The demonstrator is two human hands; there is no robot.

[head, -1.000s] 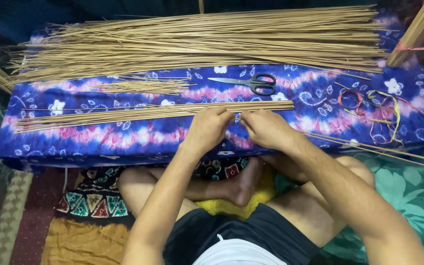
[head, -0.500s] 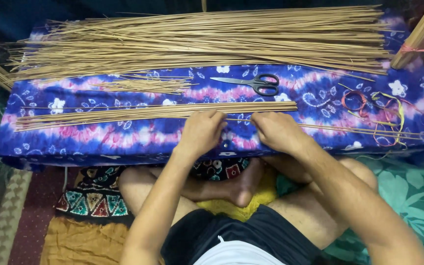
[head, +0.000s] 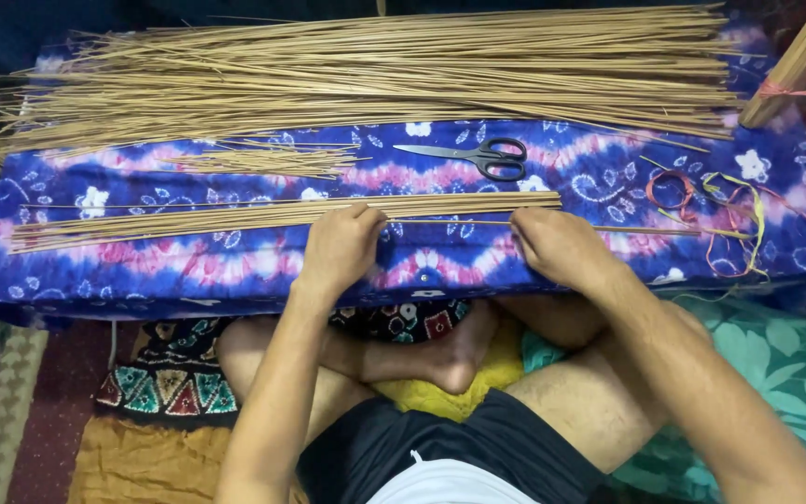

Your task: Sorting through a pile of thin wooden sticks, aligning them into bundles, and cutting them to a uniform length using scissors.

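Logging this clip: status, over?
Left hand and right hand pressing flat on the thin stick row. Scissors lie clear beyond. Nothing obstructing.

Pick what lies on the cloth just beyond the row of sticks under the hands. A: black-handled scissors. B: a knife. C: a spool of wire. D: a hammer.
A: the black-handled scissors lie flat on the blue patterned cloth, between the row of sticks and the big stick pile.

You are looking at no package, label, sign or screen here; nothing of that kind is showing anywhere in your view.
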